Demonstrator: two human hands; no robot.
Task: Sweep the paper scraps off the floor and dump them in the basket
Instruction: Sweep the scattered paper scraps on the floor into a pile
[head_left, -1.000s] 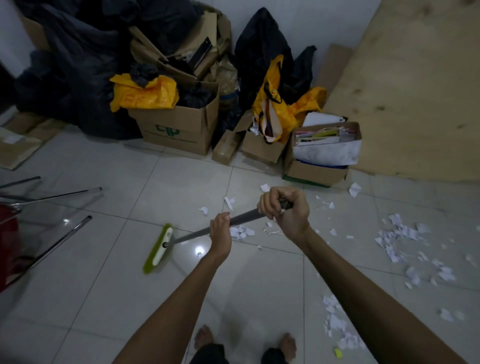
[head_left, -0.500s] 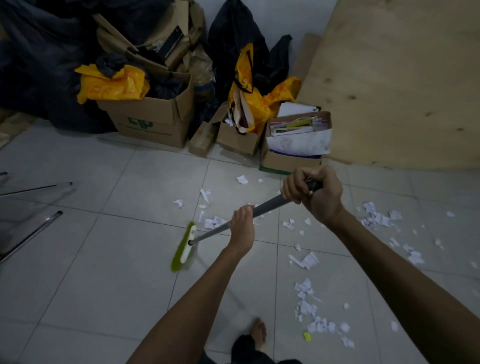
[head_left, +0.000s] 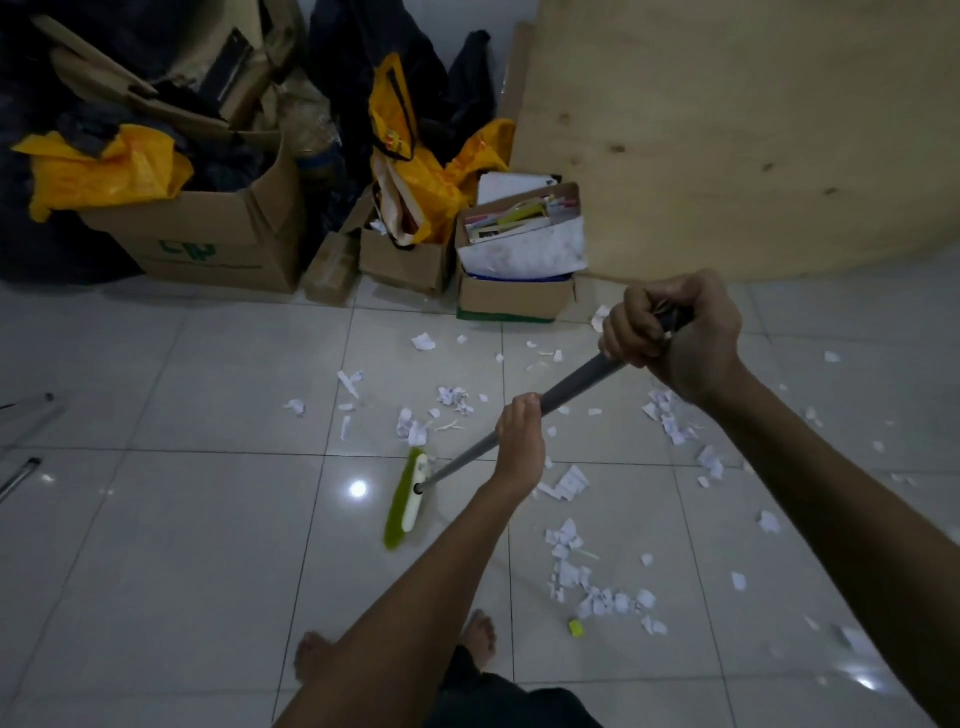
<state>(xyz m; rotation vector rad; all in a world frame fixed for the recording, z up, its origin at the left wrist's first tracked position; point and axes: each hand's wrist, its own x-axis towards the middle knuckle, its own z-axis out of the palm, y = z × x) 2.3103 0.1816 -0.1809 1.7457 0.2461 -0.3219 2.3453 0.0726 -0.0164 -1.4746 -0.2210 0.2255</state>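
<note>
- The left hand grips the broom handle at mid-length, its fingers curled round the grey shaft and pressed together.
- The right hand grips the handle's top end in a tight fist, knuckles up.
- The handle slants down and to the left to the broom head, whose green bristles meet the tiled floor near its middle.
- The paper scraps lie scattered over the middle and right of the floor. One cluster is just beyond the broom head and another is near the person's bare feet.
- A small yellow-green bit lies among the nearest scraps.
- Along the floor's far edge stand cardboard boxes, one of them stuffed with a yellow bag.
- A plywood board leans at the far right.
</note>
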